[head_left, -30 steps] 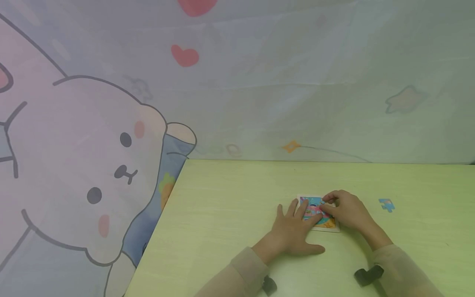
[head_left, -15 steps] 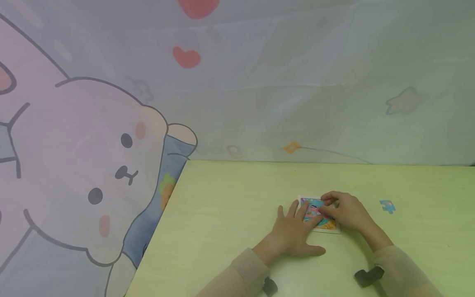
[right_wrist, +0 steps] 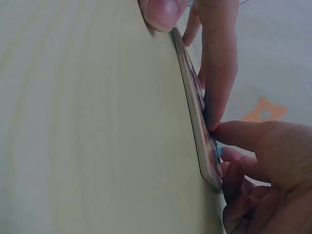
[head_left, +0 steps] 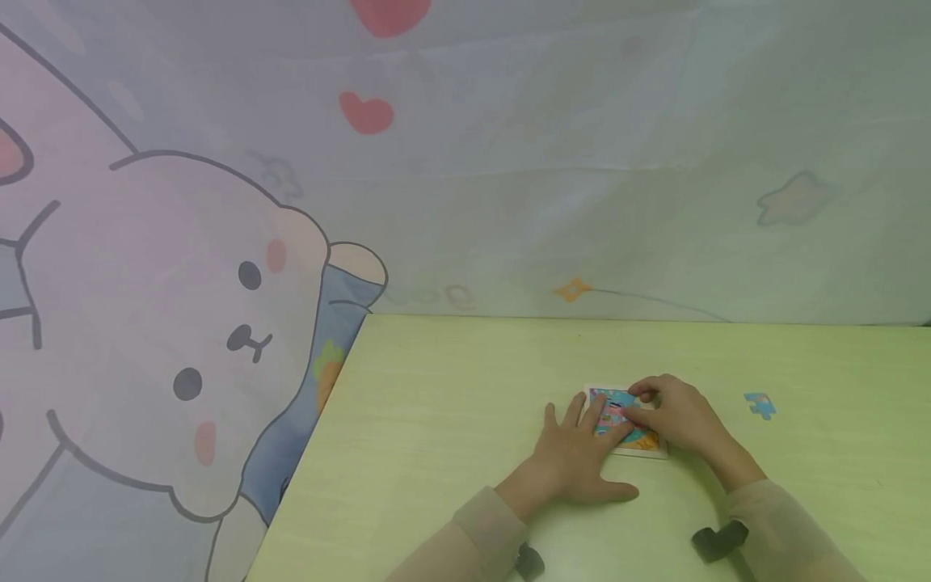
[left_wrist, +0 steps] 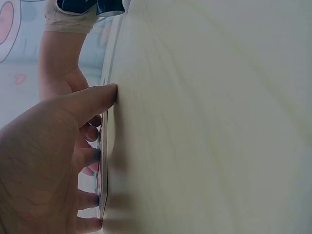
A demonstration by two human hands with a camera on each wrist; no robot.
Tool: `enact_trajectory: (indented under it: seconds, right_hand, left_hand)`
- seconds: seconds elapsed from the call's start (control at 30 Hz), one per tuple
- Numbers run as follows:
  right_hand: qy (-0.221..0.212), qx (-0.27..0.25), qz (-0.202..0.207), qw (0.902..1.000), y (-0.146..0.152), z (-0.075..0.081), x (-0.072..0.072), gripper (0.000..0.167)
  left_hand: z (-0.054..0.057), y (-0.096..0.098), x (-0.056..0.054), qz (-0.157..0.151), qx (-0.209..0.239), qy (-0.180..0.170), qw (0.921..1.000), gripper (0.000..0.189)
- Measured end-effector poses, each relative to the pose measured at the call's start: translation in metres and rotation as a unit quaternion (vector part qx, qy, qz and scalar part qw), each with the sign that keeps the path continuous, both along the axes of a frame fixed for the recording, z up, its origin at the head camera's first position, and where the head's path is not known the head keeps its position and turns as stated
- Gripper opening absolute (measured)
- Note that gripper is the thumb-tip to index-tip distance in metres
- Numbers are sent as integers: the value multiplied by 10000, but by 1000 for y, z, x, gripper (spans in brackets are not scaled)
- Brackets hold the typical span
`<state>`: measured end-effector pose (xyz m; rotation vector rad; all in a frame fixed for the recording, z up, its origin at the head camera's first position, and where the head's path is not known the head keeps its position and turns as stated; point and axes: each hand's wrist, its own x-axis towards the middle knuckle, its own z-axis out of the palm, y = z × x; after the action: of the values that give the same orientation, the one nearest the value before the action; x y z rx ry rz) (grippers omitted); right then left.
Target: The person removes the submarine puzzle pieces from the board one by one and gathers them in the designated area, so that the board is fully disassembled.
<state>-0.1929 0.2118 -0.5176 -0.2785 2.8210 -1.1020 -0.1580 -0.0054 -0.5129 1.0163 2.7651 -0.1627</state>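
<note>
A small jigsaw puzzle (head_left: 643, 440) in a pale wooden frame lies flat on the table, its picture blue, pink and orange. My left hand (head_left: 575, 462) rests on its left part with spread, straight fingers; the thumb touches the tabletop in the left wrist view. At the puzzle's upper right, my right hand (head_left: 684, 416) pinches a puzzle piece between thumb and fingers, right at the board's surface. Only a bit of blue piece (right_wrist: 219, 151) shows among the fingers in the right wrist view. One loose blue puzzle piece (head_left: 760, 405) lies to the right of the board.
The pale yellow-green table (head_left: 451, 404) carries the board and the loose piece. Behind it hangs a cloth backdrop (head_left: 509, 162) with a printed bear and hearts. A dark wrist device (head_left: 720, 540) sits by the right sleeve.
My right hand's thumb and fingers have shifted slightly left over the puzzle's upper right. The left hand stays pressed on the board, and the loose piece lies where it was.
</note>
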Motion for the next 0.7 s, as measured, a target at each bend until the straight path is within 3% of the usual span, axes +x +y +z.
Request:
enact_trajectory:
  seconds: [0.23,0.7]
  right_hand:
    - [138,-126,-80,9998,-1,1,2,33]
    - [555,-391,140,9976,8,2,3,15]
  left_hand:
    - [1,0,0,29,-102,66,9999,91]
    - [3,1,0,78,-177,78,9998,91]
